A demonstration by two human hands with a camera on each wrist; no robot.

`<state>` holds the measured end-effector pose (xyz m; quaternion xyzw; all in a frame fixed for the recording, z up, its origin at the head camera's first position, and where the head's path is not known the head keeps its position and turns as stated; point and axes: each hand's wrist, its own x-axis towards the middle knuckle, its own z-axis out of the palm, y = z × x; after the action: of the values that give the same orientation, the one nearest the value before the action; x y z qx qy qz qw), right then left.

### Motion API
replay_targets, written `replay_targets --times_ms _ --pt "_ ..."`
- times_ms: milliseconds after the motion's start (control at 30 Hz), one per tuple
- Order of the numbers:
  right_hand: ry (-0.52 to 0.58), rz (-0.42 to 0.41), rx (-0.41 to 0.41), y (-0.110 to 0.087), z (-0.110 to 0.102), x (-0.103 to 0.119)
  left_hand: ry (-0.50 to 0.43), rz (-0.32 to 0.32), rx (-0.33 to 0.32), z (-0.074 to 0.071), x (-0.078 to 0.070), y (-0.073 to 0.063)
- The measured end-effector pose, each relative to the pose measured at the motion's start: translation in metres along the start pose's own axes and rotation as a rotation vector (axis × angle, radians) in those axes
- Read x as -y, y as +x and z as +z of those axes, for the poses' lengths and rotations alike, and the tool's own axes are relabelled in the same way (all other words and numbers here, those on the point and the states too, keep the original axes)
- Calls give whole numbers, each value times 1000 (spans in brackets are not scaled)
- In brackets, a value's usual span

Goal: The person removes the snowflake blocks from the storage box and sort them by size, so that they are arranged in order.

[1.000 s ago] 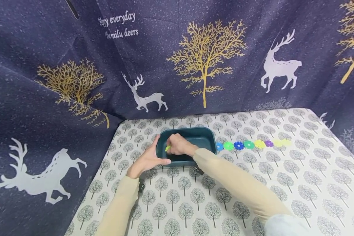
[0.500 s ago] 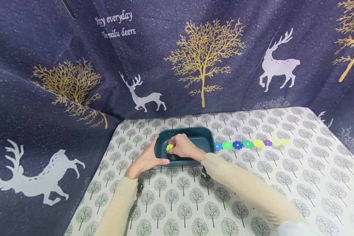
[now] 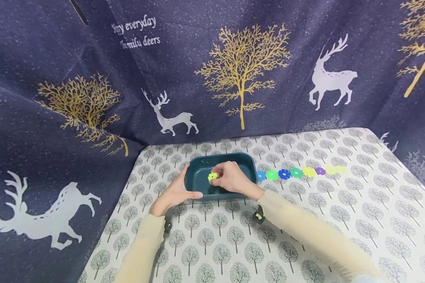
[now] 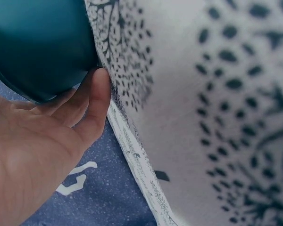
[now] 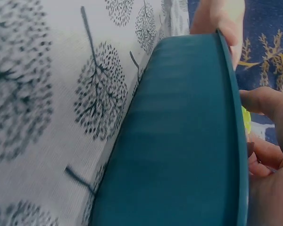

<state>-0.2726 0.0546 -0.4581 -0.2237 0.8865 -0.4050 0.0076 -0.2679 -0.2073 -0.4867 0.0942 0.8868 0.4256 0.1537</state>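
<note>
A dark teal bin (image 3: 198, 160) sits on the table. My left hand (image 3: 173, 192) holds its left end, with the thumb on the front rim and the fingers along the outer wall; the left wrist view shows those fingers (image 4: 100, 94) against the bin. My right hand (image 3: 231, 179) is over the inside of the bin and pinches a yellow-green snowflake disc (image 3: 211, 176) between thumb and fingertips. In the right wrist view the bin's side wall (image 5: 179, 132) covers most of this disc, leaving only a yellow-green edge (image 5: 246, 120) beside the fingers.
Right of the bin runs a row of several snowflake discs, from a blue one (image 3: 261, 175) past a green one (image 3: 296, 172) and a purple one (image 3: 320, 171) to pale yellow ones (image 3: 340, 169). A tree-print cloth (image 3: 219, 251) covers the table. A dark blue curtain (image 3: 205, 98) hangs behind.
My right hand has moved right and slightly up from the bin's left end, bringing the yellow-green snowflake disc along. The left hand stays at the bin's left end.
</note>
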Motion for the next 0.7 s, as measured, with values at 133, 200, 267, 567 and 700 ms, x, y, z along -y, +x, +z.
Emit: replay_targets --times_ms 133,200,267,567,700 --pt "26 28 -21 -10 -11 -5 15 4 -13 1 0 0" --pt "41 44 -36 -15 -17 -8 5 6 -12 1 1 0" --pt "48 54 -54 -21 -23 -12 -1 11 -9 1 1 0" --pt "90 72 -119 -42 -49 -28 -15 1 -20 2 -1 -2" --pt "98 111 -142 -51 -60 -36 -6 -1 -19 1 -2 -2"
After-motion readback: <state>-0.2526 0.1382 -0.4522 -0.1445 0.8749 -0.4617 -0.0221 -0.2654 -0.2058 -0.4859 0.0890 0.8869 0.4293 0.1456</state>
